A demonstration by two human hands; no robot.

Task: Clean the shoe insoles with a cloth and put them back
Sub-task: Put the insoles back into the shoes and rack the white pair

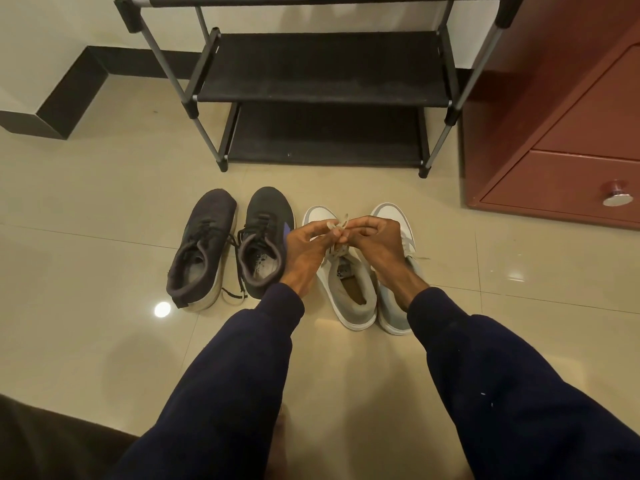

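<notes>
Four shoes stand in a row on the floor (104,202), toes away from the person: the far-left shoe (202,251), the second shoe (265,233) just beside it, then the third shoe (349,289) and the far-right shoe (389,213), seemingly touching. Behind the row stands a shoe rack (322,67), with a drawer unit (554,133) to its right. The left hand (304,244) and right hand (377,244) meet above the third shoe, pinching its laces (337,226).

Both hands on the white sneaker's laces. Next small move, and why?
Probably draw the laces apart at the knot: the left hand and right hand both pinch them over the white sneaker. Tying or untying, I cannot tell.
</notes>
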